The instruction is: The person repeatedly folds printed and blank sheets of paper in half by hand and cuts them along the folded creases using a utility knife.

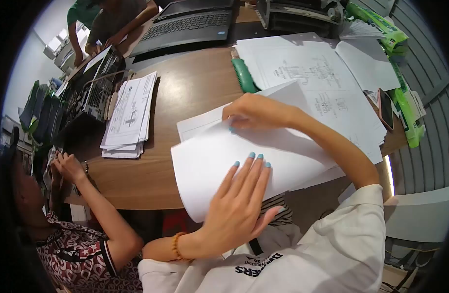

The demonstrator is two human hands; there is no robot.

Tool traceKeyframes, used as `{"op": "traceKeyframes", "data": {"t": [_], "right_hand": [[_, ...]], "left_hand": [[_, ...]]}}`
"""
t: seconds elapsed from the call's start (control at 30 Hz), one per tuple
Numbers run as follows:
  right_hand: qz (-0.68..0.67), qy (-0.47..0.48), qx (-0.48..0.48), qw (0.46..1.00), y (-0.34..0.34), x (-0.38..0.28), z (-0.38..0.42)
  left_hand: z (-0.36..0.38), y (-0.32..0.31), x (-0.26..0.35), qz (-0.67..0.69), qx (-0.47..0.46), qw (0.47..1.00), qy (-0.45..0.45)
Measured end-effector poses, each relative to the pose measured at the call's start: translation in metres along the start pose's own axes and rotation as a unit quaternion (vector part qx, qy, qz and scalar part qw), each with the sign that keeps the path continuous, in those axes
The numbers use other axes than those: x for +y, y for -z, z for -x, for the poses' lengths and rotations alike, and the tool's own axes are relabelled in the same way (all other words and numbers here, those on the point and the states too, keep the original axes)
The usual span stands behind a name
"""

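A large white sheet of paper (210, 163) curves over toward me, its near left part bulging past the table edge. My left hand (236, 205) lies flat on it with fingers stretched out and blue nails showing. Farther up, my right hand (256, 112) is closed with curled fingers at the sheet's upper edge, its fingertips partly hidden. Beneath lies another sheet (200, 124), and a spread of papers with line drawings (327, 105) extends to the right. A green object (242, 75), perhaps a cutter, rests just beyond my right hand.
A stack of printed drawings (129, 115) lies on the wooden table (185, 83) at left. An open laptop (185, 29) is at the back. A phone (385, 108) and green packages (405, 100) line the right side. A person (97, 215) sits at my left; others are behind.
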State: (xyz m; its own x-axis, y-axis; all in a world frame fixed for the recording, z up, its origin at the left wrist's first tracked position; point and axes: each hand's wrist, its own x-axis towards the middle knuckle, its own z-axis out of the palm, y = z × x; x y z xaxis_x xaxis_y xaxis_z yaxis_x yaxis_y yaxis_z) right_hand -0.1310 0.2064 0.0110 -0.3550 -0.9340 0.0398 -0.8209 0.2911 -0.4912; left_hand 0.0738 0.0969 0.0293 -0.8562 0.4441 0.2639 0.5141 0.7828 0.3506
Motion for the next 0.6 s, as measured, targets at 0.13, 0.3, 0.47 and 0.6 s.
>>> {"op": "traceKeyframes", "data": {"t": [0.13, 0.3, 0.47, 0.6], "right_hand": [[0.215, 0.003, 0.131, 0.968, -0.006, 0.001, 0.023], [0.252, -0.068, 0.162, 0.952, -0.007, -0.084, 0.104], [0.232, -0.134, 0.088, 0.96, -0.032, -0.084, 0.139], [0.245, -0.126, 0.102, 0.956, -0.04, -0.066, 0.14]], "left_hand": [[0.0, -0.04, -0.03, -0.03, -0.02, 0.998, 0.048], [-0.004, -0.038, -0.036, 0.005, -0.026, 0.998, 0.054], [-0.004, -0.039, -0.03, -0.005, -0.027, 0.996, 0.084], [-0.003, -0.042, -0.025, -0.024, -0.027, 0.994, 0.107]]}}
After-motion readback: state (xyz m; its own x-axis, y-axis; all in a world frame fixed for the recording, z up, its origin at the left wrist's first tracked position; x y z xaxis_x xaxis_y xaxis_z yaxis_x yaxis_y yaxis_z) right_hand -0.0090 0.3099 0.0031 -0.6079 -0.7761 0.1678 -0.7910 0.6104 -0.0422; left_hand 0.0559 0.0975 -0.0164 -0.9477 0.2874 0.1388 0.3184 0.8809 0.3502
